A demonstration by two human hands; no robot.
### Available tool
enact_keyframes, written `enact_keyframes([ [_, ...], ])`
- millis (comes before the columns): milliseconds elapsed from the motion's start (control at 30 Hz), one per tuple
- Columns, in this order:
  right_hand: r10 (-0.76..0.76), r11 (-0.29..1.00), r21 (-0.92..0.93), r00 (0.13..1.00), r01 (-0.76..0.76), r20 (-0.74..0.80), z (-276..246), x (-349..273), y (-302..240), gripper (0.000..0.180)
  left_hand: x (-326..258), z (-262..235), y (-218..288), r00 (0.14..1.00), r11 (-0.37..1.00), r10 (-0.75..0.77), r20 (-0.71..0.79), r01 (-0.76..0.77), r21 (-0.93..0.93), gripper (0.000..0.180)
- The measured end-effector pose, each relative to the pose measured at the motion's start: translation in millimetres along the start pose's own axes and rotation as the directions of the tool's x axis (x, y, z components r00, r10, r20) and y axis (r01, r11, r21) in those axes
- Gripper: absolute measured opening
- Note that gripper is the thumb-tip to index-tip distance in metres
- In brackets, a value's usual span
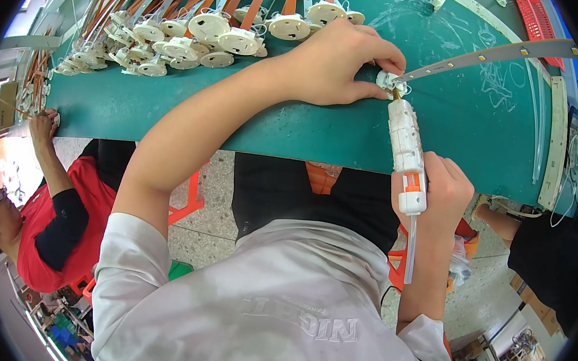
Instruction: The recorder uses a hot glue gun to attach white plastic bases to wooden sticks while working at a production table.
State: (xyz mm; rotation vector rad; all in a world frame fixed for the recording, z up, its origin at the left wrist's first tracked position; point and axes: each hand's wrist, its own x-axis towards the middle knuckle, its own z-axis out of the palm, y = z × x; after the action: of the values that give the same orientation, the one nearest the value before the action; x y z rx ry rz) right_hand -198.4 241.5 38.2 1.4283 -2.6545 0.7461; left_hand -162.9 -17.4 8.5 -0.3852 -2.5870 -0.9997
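Observation:
Between the thumb and fingers of my left hand is a small white round lamp base, held near the middle of the green table. A long LED strip runs from this base up to the right. My right hand is wrapped round a white hot glue gun with an orange part. The gun's nozzle points at the base and reaches its edge; whether it touches is hard to tell. A clear glue stick sticks out of the gun's back end.
Many finished-looking white round bases with brown and pale strips lie piled at the far left of the green table. Clear glue sticks and stringy glue scraps lie at right. A red basket stands far right. A co-worker in red sits at left.

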Motion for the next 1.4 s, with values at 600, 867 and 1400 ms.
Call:
enact_keyframes([
  [600,0.044,0.998,0.053,0.999,-0.042,-0.031,-1.5,-2.4,5.5,0.032,0.5,-0.4,-0.4,0.999,0.999,-0.036,0.010,0.036,-0.024,0.040],
  [867,-0.010,0.997,0.077,1.000,0.011,-0.011,-3.6,3.9,11.5,0.026,2.2,2.2,6.9,0.999,1.000,-0.028,-0.026,0.028,-0.012,0.045],
  [1400,0.144,0.698,0.651,0.949,-0.299,0.282,-10.6,13.3,54.0,0.003,4.0,-4.9,6.2,0.996,0.994,-0.084,0.034,0.086,-0.062,0.074],
])
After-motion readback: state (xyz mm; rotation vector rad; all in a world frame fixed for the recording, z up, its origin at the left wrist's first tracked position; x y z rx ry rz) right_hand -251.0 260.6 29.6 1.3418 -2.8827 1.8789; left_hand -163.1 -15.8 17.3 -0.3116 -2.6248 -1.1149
